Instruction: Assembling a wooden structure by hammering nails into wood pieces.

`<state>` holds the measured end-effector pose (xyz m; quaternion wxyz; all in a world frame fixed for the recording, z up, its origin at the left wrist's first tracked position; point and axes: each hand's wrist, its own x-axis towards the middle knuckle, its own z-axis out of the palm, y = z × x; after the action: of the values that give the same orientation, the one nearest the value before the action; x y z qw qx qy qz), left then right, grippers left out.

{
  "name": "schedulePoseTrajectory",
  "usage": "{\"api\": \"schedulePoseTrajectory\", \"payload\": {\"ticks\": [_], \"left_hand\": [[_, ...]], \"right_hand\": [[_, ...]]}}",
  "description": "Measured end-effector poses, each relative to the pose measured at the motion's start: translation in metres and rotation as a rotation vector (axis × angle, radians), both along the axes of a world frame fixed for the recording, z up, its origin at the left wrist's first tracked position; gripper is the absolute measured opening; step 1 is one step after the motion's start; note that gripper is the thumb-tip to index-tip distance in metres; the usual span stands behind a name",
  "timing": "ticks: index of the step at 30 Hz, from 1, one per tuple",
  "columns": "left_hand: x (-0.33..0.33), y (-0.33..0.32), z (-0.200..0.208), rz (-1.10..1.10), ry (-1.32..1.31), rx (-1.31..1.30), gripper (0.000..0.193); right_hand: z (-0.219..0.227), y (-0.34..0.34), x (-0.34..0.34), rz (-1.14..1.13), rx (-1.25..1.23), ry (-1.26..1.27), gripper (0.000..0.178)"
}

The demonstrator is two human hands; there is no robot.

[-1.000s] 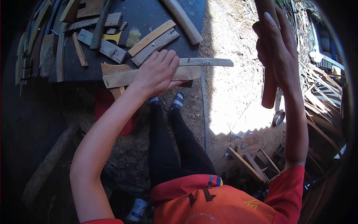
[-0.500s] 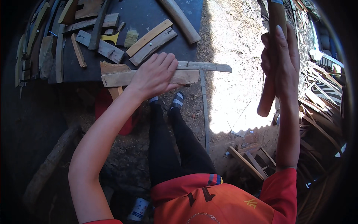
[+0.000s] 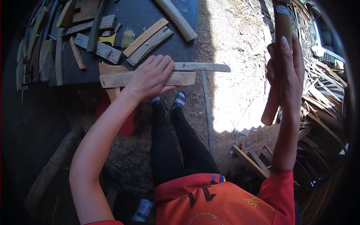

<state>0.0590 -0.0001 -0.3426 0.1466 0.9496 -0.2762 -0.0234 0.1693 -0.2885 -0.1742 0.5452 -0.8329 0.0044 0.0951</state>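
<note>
My left hand (image 3: 152, 77) is closed over two pieces of wood at the table's near edge. One is a pale short board (image 3: 182, 79); the other is a longer grey wooden strip (image 3: 204, 67) lying just beyond it and sticking out to the right. Under their left end sits a rough wood block (image 3: 112, 68). My right hand (image 3: 290, 73), raised at the right, is wrapped around a thick wooden tool handle (image 3: 270, 107) with a small label near its top. The handle stands nearly upright, and its tool head is cut off by the upper edge.
On the dark table (image 3: 150, 9) lie several wood offcuts, a brush with a yellow handle (image 3: 108, 38) and a round wooden pole (image 3: 176, 18). A red object (image 3: 125, 127) is below the table. Wood scraps (image 3: 326, 105) pile up at the right; a log (image 3: 56, 161) lies lower left.
My right hand and the tool handle have come slightly lower, showing more of the handle's upper end. The left hand keeps its hold on the wood; the table has shifted slightly left in view.
</note>
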Motion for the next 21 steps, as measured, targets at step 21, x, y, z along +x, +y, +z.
{"api": "schedulePoseTrajectory", "payload": {"ticks": [21], "left_hand": [[-0.003,0.003,-0.006,0.011,-0.016,-0.014,0.073]], "right_hand": [[-0.036,0.01,-0.049,0.67,-0.512,0.172,0.048]]}}
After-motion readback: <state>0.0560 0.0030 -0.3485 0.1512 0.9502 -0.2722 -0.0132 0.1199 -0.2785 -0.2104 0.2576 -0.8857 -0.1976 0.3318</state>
